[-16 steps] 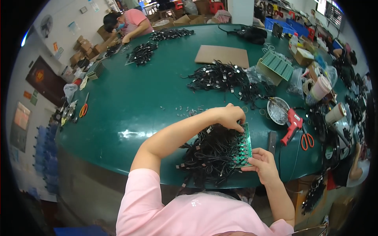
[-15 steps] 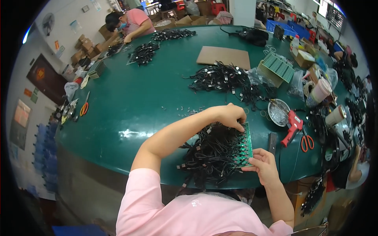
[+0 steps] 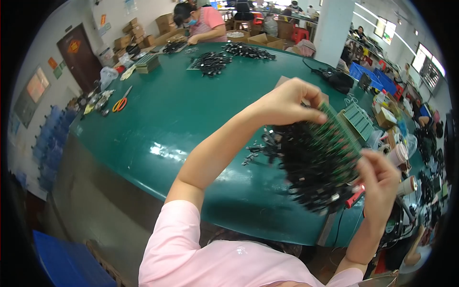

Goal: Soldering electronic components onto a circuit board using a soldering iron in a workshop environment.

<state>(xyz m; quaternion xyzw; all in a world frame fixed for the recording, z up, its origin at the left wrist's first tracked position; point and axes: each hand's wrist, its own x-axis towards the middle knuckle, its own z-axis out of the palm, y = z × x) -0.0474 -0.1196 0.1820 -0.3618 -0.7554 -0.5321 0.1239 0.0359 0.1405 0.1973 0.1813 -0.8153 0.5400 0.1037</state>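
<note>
A green circuit board panel point(image 3: 338, 131) is held up off the table, slanting down from left to right. Its far end is pinched by my left hand point(image 3: 297, 101), and its near right end by my right hand point(image 3: 380, 179). From the board's left side hangs a thick bunch of black cables point(image 3: 306, 167), blurred by motion, with small plugs at their ends. Behind the bunch, more cables point(image 3: 267, 138) and small loose pieces point(image 3: 249, 157) lie on the green table point(image 3: 191, 110). A red glue gun point(image 3: 355, 197) shows partly behind my right hand.
A stack of green panels point(image 3: 357, 119) and cups point(image 3: 398, 154) stand at the right. Orange-handled scissors point(image 3: 120, 103) lie at the left. Farther back are cable piles point(image 3: 213, 62), a black bag point(image 3: 334, 79), and a co-worker point(image 3: 210, 26) bent over the table.
Both hands have lifted the board with its cables off the table, up and to the right. The view has also shifted, so the far room shows more.
</note>
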